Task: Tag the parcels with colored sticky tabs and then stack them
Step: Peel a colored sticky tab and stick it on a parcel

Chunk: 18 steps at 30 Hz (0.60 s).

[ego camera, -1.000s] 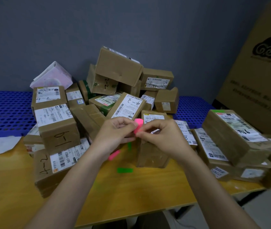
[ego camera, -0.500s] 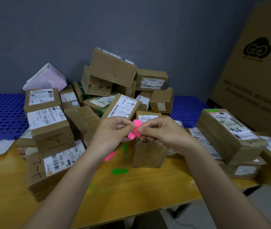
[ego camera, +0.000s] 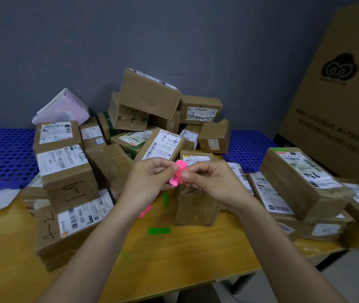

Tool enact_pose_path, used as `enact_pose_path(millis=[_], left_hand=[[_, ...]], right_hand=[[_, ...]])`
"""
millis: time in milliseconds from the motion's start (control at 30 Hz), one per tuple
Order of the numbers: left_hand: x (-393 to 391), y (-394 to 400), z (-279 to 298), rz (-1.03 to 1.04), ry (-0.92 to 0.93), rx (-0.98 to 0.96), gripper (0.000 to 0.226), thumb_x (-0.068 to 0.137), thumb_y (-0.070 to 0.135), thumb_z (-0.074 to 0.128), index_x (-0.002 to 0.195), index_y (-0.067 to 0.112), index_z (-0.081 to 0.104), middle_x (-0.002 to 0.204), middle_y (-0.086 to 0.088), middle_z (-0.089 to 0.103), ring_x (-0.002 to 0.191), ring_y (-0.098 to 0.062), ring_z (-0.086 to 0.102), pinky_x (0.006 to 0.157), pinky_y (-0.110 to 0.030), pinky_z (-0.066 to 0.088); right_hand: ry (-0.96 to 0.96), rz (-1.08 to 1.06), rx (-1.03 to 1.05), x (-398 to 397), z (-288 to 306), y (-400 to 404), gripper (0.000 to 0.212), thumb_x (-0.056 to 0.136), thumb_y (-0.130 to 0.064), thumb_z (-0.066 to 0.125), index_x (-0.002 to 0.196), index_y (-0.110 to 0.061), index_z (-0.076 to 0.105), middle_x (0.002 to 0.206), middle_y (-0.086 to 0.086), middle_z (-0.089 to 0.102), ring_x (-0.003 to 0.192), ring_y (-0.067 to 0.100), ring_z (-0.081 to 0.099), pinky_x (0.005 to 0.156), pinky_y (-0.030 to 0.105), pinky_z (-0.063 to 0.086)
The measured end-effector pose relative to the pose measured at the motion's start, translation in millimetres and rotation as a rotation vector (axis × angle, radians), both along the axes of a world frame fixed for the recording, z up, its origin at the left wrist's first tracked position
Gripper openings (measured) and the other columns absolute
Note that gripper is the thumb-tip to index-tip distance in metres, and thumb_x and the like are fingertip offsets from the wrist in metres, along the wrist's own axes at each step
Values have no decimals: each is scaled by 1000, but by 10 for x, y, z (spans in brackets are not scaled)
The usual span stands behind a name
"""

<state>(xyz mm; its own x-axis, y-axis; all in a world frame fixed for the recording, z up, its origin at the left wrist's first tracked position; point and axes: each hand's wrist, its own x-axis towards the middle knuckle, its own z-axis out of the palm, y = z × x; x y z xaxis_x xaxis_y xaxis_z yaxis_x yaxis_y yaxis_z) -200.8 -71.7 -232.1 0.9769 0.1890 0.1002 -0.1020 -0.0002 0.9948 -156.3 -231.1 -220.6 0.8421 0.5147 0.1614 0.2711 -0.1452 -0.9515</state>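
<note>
Parcels (ego camera: 150, 119) are lying heaped on the yellow table (ego camera: 196, 254), mostly untagged, so tagging is just starting. Both the left hand (ego camera: 152, 180) and right hand (ego camera: 209, 178) are pinching a pink sticky tab (ego camera: 177, 172), apparently peeling it; pressing it onto the upright box (ego camera: 196, 206) below probably comes next.

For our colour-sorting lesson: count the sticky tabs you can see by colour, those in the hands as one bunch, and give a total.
Pink: 2, one bunch pinched between left hand and right hand, one tab on the table.
Green: 3, tabs on the table, one on the right parcel.
Total: 5
</note>
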Motion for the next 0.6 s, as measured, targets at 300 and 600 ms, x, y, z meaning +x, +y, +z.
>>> enact_pose_path(millis=[300,600], left_hand=[[21,-23,0,17,-12,-41,7,87,11,65,85,15,71,75,-7,74,70,-15,70,69,-25,59],[1,-39,56,-82,-25,106,8,91,16,61,94,20,67,80,-1,71,68,-8,66,65,-19,55]], right_hand=[[-187,-76,-112,-24,-66,21,15,93,-7,58,94,-11,72,83,2,70,74,11,63,69,23,55],[-425,-244,-77,-10,-16,47,18,85,-12,70,93,-28,69,81,-6,67,77,7,63,67,28,55]])
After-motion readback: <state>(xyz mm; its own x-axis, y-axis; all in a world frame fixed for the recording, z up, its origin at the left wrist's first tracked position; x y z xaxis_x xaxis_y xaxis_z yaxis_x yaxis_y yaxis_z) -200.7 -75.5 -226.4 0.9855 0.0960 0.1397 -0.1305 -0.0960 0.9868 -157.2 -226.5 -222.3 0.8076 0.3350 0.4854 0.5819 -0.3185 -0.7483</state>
